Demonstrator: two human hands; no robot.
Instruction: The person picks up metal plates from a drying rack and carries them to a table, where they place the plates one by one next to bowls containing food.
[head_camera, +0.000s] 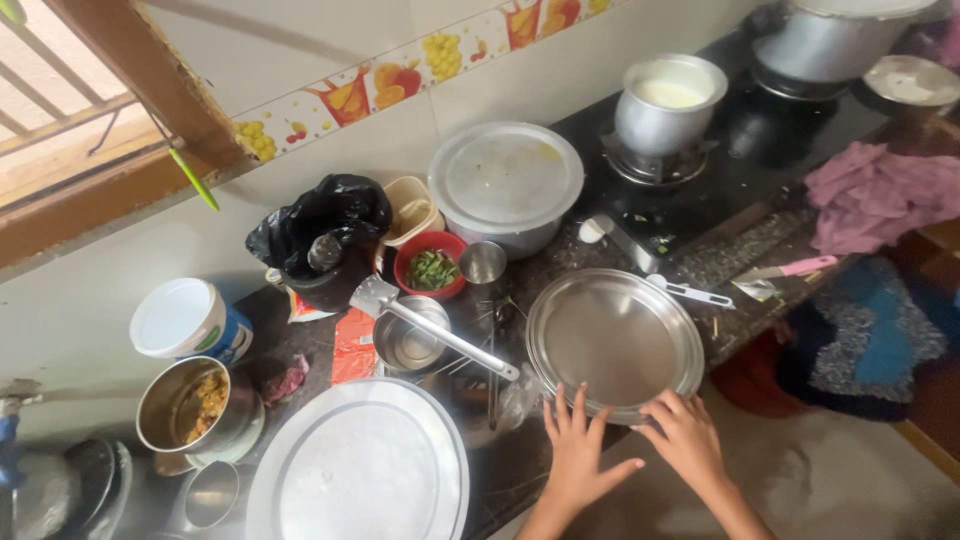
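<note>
Steel plate (614, 340): round, shallow and empty; lies on the dark counter (740, 130) at its front edge, rim jutting slightly past it.
Left hand (578, 455): fingers spread, fingertips on the plate's near rim, gripping nothing.
Right hand (684, 437): fingers spread, tips touching the near rim just beside the left hand, holding nothing.
Left of plate: small steel bowl (408, 340) with a flat steel spatula (432, 326) lying across it; large white lid (362, 465) nearer the front.
Behind plate: red bowl of chopped greens (431, 266), steel cup (484, 262), lidded steel pot (507, 185).
Stove: steel pot of milk (668, 102) on a burner.
Right end: pink cloth (880, 195); pink-handled knife (785, 270) near the plate.
Far left: white tub (188, 320), steel pot of cooked food (192, 405).
</note>
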